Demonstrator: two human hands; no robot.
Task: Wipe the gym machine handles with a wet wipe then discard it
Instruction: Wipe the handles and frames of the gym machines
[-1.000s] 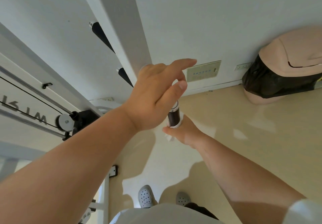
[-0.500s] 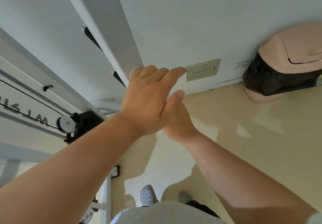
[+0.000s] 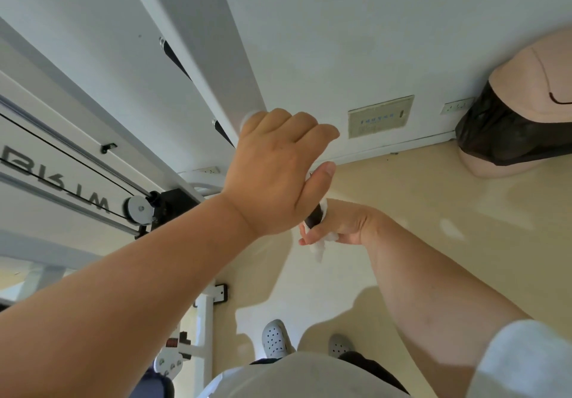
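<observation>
My left hand (image 3: 275, 168) is raised in front of the white machine beam (image 3: 201, 41). Its fingers curl over the top of a black handle (image 3: 315, 215), and the back of the hand hides the contact. Just below it, my right hand (image 3: 343, 224) grips the lower part of that handle through a white wet wipe (image 3: 320, 247). A crumpled tail of the wipe hangs under the fingers. Only a short black stretch of the handle shows between the two hands.
Two more black handles (image 3: 173, 53) (image 3: 223, 129) stick out along the beam's left side. A pulley with cables (image 3: 140, 208) sits on the machine frame at left. A beige swing-lid bin with a black bag (image 3: 526, 109) stands against the wall at right. My shoes (image 3: 275, 337) are on the beige floor.
My right hand has slid down the handle with the wipe, coming back into view below the left hand. My left hand's fingers have curled in from an outstretched pose.
</observation>
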